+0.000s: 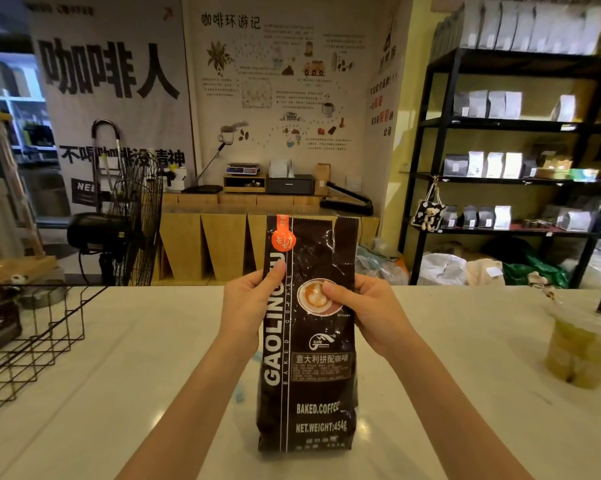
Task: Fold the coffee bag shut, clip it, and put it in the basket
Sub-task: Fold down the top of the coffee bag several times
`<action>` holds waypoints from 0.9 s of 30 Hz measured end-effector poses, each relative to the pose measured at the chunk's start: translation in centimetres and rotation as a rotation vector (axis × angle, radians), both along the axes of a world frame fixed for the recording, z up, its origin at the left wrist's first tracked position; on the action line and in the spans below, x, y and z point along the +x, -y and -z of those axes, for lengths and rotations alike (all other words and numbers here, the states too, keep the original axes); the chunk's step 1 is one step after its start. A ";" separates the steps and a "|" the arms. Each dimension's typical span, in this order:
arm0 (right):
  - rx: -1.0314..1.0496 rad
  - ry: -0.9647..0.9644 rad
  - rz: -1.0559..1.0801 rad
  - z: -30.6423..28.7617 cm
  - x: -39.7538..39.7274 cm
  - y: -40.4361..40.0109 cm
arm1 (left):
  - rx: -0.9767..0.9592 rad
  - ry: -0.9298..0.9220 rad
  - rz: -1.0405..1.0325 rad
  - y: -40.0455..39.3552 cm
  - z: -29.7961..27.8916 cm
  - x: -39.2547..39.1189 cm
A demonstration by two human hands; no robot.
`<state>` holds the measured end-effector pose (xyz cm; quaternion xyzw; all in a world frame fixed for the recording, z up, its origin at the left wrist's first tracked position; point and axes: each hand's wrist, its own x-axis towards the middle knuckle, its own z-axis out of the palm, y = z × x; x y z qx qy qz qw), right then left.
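Your left hand (249, 303) grips the left edge of the coffee bag (309, 341), thumb laid up along the white lettering. Your right hand (365, 306) clasps the right edge, thumb pressed on the printed cup picture. The bag stands upright on the white counter (119, 375) at your 12 o'clock, its top unfolded and rising above both hands. The wire basket (32, 341) sits at 9 o'clock, well apart from the bag. A plastic cup of green drink (579, 351) stands at 3 o'clock.
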<state>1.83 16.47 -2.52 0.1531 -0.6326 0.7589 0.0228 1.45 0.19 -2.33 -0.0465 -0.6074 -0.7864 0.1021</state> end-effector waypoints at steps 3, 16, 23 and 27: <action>0.003 -0.004 0.013 0.1 0.0 0.2 | -0.037 -0.040 -0.046 0.0 0.0 -0.1; 0.085 -0.056 0.068 0.1 0.4 -0.3 | -0.216 -0.147 -0.113 0.0 0.4 -0.1; 0.155 -0.078 0.106 -0.6 0.7 -1.1 | -0.308 -0.117 -0.234 -0.5 1.3 1.0; 0.188 -0.101 0.134 -0.9 1.0 -1.1 | -0.224 -0.118 -0.274 -0.8 1.4 1.4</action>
